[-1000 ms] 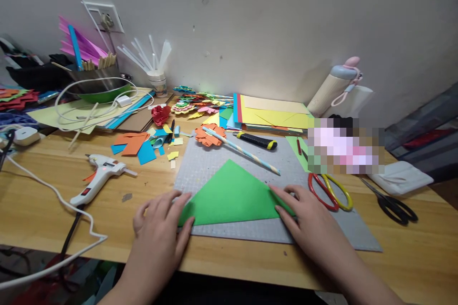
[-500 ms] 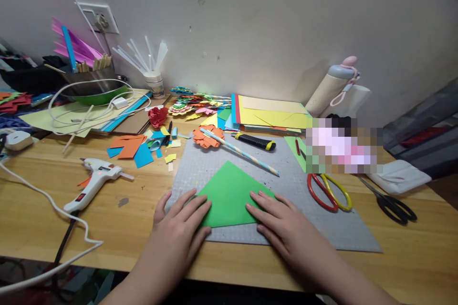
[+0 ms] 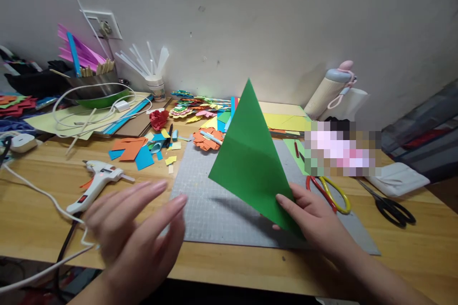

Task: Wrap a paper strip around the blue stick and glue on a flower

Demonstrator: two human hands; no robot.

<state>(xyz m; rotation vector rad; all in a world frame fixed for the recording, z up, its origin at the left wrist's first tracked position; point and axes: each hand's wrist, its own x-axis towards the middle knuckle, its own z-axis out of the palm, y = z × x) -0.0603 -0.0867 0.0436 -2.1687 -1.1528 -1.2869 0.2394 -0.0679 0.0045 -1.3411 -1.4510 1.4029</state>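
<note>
A green folded sheet of paper [image 3: 250,157], triangular in outline, is raised above the grey cutting mat [image 3: 200,219]. My right hand [image 3: 307,209] pinches its lower right corner, thumb on the near face and fingers behind. My left hand [image 3: 139,233] is lifted to the left of the mat, fingers apart and slightly blurred, with nothing in it. An orange paper flower [image 3: 207,139] with a striped paper stick lies at the mat's back edge, and the green paper hides most of the stick.
A white glue gun [image 3: 98,183] with its cord lies at the left. Coloured paper scraps [image 3: 132,147] and a red paper flower [image 3: 158,119] are behind it. Red-and-yellow-handled scissors [image 3: 336,193] and black scissors [image 3: 393,209] lie at the right. A bottle [image 3: 331,88] leans against the wall.
The green paper has gone from flat under both hands to raised and tilted in my right hand. My left hand has let go and moved left and up.
</note>
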